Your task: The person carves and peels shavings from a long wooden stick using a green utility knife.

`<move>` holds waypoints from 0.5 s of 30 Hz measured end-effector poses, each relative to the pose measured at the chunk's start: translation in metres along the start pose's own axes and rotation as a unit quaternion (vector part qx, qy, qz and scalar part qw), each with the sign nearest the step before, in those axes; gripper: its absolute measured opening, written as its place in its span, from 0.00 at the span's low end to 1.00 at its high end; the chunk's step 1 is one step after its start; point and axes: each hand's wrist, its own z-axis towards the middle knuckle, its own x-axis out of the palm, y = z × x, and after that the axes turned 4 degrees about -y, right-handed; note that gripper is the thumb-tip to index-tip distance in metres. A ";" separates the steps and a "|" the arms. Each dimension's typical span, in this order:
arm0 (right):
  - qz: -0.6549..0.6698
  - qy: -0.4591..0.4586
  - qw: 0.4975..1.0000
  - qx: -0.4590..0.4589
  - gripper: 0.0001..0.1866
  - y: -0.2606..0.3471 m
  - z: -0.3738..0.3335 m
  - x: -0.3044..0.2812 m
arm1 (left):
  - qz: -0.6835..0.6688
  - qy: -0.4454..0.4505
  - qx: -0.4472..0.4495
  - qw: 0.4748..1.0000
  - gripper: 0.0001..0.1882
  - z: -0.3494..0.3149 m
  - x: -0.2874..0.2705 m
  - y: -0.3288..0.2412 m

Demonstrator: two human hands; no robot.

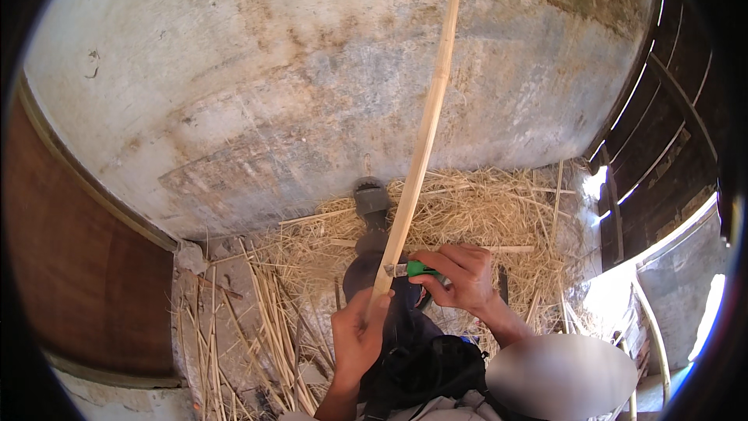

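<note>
Left hand (pixel 358 333) is gripping a long pale strip (pixel 421 152) near its lower end, the strip is slanting upward before a stained wall (pixel 312 70), green-handled knife (pixel 421 268) is touching the strip blade-first, right hand (pixel 463 274) is holding the knife.

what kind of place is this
Probably a makeshift workshop or shed: straw-like shavings cover part of the ground, loose thin strips lie near them, and light shows through gaps in the dark boarding at the right.
</note>
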 end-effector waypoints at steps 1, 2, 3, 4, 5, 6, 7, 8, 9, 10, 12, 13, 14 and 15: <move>0.000 0.002 1.000 -0.003 0.17 0.000 0.001 0.000 | -0.002 0.000 -0.006 1.000 0.12 -0.001 0.000 -0.001; 0.002 0.001 1.000 -0.001 0.17 -0.001 0.001 -0.001 | -0.004 -0.002 -0.012 1.000 0.12 -0.001 0.000 -0.003; 0.003 0.000 1.000 0.002 0.16 -0.002 0.002 -0.001 | -0.006 -0.003 -0.017 1.000 0.12 -0.002 0.000 -0.003; 0.005 -0.001 1.000 0.004 0.16 -0.004 0.002 -0.001 | 0.004 -0.003 -0.019 1.000 0.11 -0.002 -0.001 -0.001; 0.000 -0.011 1.000 0.017 0.16 -0.008 0.003 -0.002 | 0.015 -0.002 -0.021 1.000 0.11 -0.004 -0.001 0.005; -0.004 -0.022 0.999 0.029 0.16 -0.013 0.004 -0.002 | 0.025 -0.001 -0.022 0.999 0.11 -0.007 -0.003 0.009; -0.009 -0.033 0.999 0.042 0.15 -0.018 0.007 -0.002 | 0.027 -0.004 -0.025 0.999 0.11 -0.011 -0.004 0.011; 0.000 -0.043 0.998 0.053 0.15 -0.024 0.009 -0.002 | 0.029 -0.004 -0.028 0.999 0.10 -0.014 -0.006 0.014; 0.008 -0.052 0.997 0.063 0.15 -0.031 0.012 -0.002 | 0.032 -0.005 -0.031 0.999 0.10 -0.017 -0.008 0.016; 0.017 -0.062 0.995 0.074 0.15 -0.036 0.014 -0.001 | 0.032 -0.002 -0.029 0.999 0.10 -0.020 -0.010 0.020; 0.031 -0.054 0.995 0.083 0.16 -0.043 0.017 0.002 | 0.032 0.000 -0.022 0.999 0.10 -0.022 -0.014 0.027; 0.030 -0.052 0.995 0.078 0.16 -0.046 0.018 0.003 | 0.036 -0.001 -0.023 0.999 0.10 -0.024 -0.016 0.029; 0.029 -0.052 0.996 0.072 0.16 -0.050 0.020 0.003 | 0.041 -0.002 -0.022 0.999 0.10 -0.024 -0.016 0.028; 0.037 -0.061 0.995 0.068 0.16 -0.054 0.023 0.005 | 0.045 -0.003 -0.022 0.999 0.11 -0.025 -0.016 0.027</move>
